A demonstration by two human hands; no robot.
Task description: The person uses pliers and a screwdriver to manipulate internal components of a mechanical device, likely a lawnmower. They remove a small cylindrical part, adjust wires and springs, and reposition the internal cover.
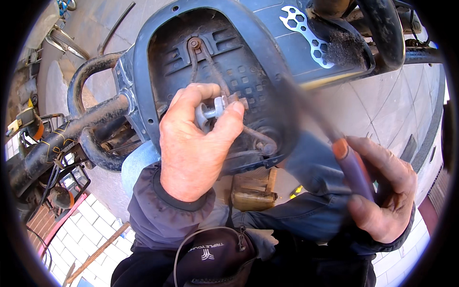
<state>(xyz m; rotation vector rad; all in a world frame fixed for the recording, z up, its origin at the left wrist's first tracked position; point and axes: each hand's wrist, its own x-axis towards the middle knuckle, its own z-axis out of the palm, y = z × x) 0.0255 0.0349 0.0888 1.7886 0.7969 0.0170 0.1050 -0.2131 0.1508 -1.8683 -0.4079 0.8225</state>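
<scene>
Between thumb and fingers, my left hand (193,136) pinches a small grey fitting (219,106) with a rounded end. It is held over the underside of a black seat (169,57), beside a rusty bent spring rod (213,67) bolted at the top by a rusty nut (194,43). The fingers partly cover where fitting and rod meet. Off to the right, my right hand (387,191) is closed on a purple-and-orange-handled tool (356,172). Motion blurs its long dark shaft, which points up and left toward the seat's right rim; its tip cannot be made out.
A silvery multi-hole wrench (308,37) lies on a dark flat panel (267,28) at upper right. Black rusty tube framework (98,112) runs along the left, with cables near it. Below the seat sits a wooden block (253,191). Paving (373,105) extends to the right.
</scene>
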